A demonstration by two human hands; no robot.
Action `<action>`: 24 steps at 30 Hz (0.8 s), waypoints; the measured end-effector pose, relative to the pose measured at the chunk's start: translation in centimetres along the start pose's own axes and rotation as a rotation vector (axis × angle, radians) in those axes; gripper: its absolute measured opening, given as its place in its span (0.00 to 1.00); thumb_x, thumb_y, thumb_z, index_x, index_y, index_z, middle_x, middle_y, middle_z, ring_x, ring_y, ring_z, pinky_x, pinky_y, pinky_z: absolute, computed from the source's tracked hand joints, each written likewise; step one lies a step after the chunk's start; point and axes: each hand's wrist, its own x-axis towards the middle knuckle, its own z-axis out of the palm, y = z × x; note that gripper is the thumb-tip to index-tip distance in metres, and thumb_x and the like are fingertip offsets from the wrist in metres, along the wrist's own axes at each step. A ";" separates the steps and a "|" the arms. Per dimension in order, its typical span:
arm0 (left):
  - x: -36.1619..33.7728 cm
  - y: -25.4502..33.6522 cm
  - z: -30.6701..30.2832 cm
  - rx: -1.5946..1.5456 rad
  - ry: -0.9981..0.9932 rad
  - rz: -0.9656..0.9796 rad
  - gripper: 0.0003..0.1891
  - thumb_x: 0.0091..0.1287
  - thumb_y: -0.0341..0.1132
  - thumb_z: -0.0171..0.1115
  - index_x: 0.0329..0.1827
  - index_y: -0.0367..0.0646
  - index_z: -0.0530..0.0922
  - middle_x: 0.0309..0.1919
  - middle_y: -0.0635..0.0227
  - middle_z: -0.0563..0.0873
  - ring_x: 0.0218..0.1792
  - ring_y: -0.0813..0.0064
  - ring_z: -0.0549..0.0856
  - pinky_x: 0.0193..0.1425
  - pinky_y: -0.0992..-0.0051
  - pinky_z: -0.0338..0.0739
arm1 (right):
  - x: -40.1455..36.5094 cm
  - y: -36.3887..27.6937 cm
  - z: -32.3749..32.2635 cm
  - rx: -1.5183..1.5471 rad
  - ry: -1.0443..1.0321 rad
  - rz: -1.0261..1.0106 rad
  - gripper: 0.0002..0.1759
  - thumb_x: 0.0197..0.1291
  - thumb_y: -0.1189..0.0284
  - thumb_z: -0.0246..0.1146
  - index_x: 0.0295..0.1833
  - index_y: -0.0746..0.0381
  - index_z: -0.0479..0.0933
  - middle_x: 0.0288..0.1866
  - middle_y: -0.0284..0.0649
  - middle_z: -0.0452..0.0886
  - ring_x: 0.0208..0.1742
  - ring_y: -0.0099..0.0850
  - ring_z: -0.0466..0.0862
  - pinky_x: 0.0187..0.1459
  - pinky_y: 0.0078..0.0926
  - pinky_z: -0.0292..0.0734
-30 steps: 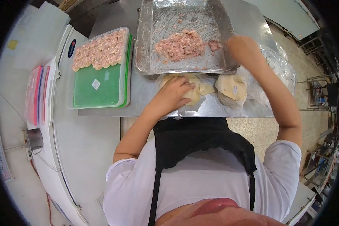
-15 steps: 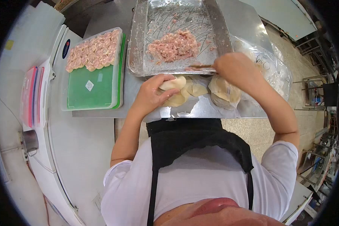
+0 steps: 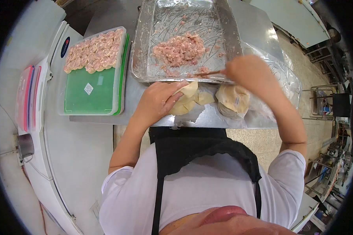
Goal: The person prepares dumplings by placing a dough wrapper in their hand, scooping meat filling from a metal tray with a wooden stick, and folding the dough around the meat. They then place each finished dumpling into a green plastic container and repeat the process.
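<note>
My left hand (image 3: pixel 159 100) is curled round a pale dough wrapper (image 3: pixel 189 90) at the near edge of the metal tray (image 3: pixel 136 69). More round wrappers (image 3: pixel 204 98) lie on the table beside it. My right hand (image 3: pixel 249 71) grips a thin brown stick-like tool (image 3: pixel 212 73), whose tip is in the tray among bits of meat. A mound of pink minced meat (image 3: pixel 179 49) sits in the tray's middle. Just below my right hand stands a stack of wrappers (image 3: pixel 232 98) in plastic.
To the left, a clear container with a green base (image 3: pixel 91 94) holds rows of filled dumplings (image 3: pixel 93 51). Clear plastic bags (image 3: pixel 288 80) lie on the right of the metal table (image 3: pixel 262 19). A white freezer (image 3: pixel 80 156) stands at the left.
My left hand has closed more around its wrapper, which now looks bent. The tool's tip has moved left in the tray, near small meat pieces. The view has shifted slightly.
</note>
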 end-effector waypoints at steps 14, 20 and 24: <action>1.4 -1.1 -3.0 0.031 0.100 0.127 0.12 0.60 0.30 0.63 0.47 0.42 0.83 0.47 0.58 0.86 0.50 0.56 0.84 0.56 0.64 0.77 | 1.9 4.1 0.0 -0.145 0.120 0.195 0.10 0.59 0.69 0.60 0.30 0.61 0.81 0.29 0.46 0.83 0.34 0.44 0.84 0.35 0.40 0.79; 5.8 -6.7 -3.3 -0.169 0.376 -0.003 0.14 0.68 0.32 0.56 0.53 0.38 0.82 0.52 0.61 0.85 0.54 0.68 0.83 0.57 0.71 0.76 | 0.9 2.0 2.4 -0.111 0.112 0.068 0.10 0.59 0.70 0.59 0.29 0.61 0.82 0.27 0.45 0.82 0.32 0.44 0.85 0.33 0.39 0.79; 7.7 -8.9 -2.3 -0.272 0.479 -0.283 0.17 0.66 0.28 0.54 0.56 0.43 0.81 0.51 0.58 0.86 0.51 0.67 0.84 0.56 0.73 0.76 | 0.0 -0.7 -1.4 -0.138 -0.061 0.026 0.08 0.55 0.71 0.60 0.27 0.61 0.81 0.25 0.45 0.82 0.31 0.43 0.85 0.32 0.39 0.79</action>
